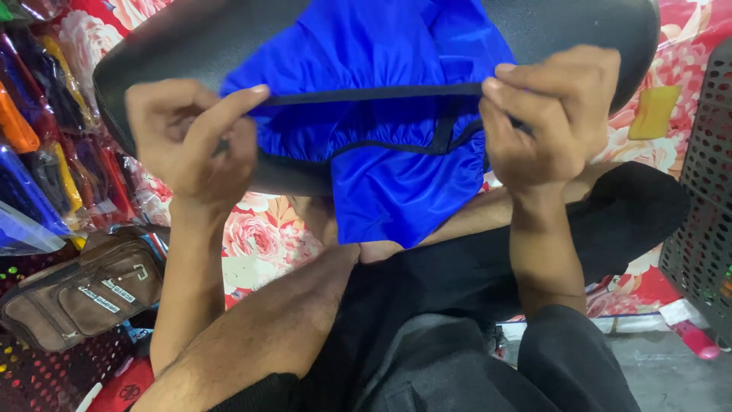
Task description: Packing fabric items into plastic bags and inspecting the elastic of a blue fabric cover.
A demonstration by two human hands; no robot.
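- Plainly, the left hand (191, 141) is closed in a pinch on one end of a dark elastic band (374, 94), thumb and forefinger meeting at the band's left tip.
- The right hand (553, 114) grips the other end the same way, fingers curled shut around it.
- The band runs taut and nearly level between the two hands, its long axis left to right, so each hand is equally close to its own end.
- The band belongs to a blue satin cover (381, 130), which is shiny, gathered into small pleats along the elastic, and hangs down below the hands toward the person's lap.
- The cover lies partly over a black padded seat (579, 30), just behind the hands; how far it is pulled on cannot be told.
- Around this: a floral red cloth (267, 236) underneath, a brown pouch (80, 294) to the left, a dark perforated basket (705, 206) at the right edge.
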